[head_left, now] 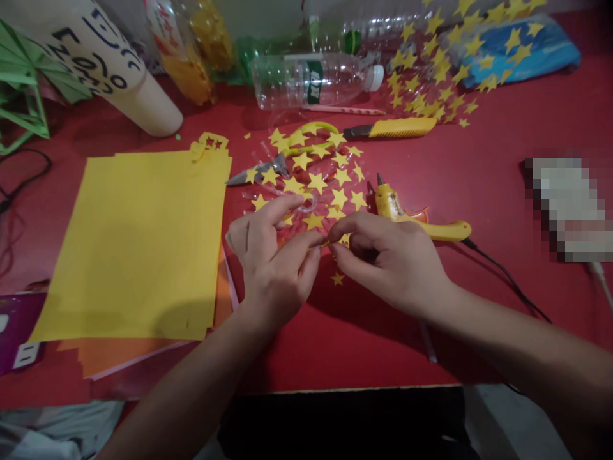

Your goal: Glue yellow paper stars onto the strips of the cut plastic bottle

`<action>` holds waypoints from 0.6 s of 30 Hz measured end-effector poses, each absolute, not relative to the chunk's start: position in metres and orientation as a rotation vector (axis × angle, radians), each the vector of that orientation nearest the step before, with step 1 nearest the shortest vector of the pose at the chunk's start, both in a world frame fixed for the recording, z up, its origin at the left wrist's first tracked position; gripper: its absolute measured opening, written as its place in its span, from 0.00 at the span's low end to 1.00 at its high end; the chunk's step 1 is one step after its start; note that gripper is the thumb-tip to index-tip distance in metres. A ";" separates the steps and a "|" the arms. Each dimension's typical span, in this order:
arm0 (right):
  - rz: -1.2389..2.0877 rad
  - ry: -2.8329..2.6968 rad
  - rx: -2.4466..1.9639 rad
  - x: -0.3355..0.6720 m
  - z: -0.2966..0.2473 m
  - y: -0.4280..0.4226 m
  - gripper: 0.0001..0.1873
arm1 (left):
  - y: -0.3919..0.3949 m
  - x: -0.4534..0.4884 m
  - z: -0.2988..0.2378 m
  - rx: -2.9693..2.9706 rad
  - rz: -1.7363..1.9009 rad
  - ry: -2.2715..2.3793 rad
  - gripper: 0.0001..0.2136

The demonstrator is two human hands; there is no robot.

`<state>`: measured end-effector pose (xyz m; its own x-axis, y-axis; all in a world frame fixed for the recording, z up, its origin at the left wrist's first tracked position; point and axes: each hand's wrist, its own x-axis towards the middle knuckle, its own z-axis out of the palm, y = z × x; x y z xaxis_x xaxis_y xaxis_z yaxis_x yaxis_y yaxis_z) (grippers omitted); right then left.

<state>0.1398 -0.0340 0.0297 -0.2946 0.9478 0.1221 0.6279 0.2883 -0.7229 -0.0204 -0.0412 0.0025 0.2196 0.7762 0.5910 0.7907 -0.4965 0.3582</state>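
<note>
Yellow paper stars (317,183) are fixed on a spread of clear plastic strips with a round bottle-neck ring (308,203) at its middle. Over its near side, my left hand (278,262) pinches between thumb and index finger, its other fingers bent above the stars. My right hand (387,255) meets it with thumb and index finger closed. Between the fingertips a thin yellow edge shows, apparently a yellow paper star (326,243) seen edge-on, mostly hidden. Just below the fingers hangs or lies another small star (338,279); I cannot tell which.
Yellow paper sheets (143,243) lie at left, grey-bladed scissors (258,171) partly under the strips. A yellow glue gun (421,223) with a cable rests at right. Behind are a yellow cutter (397,128), a clear bottle (287,80), a tumbler (148,102) and another star cluster (440,64).
</note>
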 end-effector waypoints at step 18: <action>0.490 -2.114 -1.321 0.144 0.025 -0.034 0.05 | -0.038 -0.024 0.001 -2.455 -1.207 -1.500 0.06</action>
<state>0.1437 -0.0342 0.0247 -0.3317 0.8986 0.2872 0.6806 0.4387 -0.5868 -0.0237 -0.0380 0.0010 0.2388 0.7482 0.6190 0.7649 -0.5377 0.3548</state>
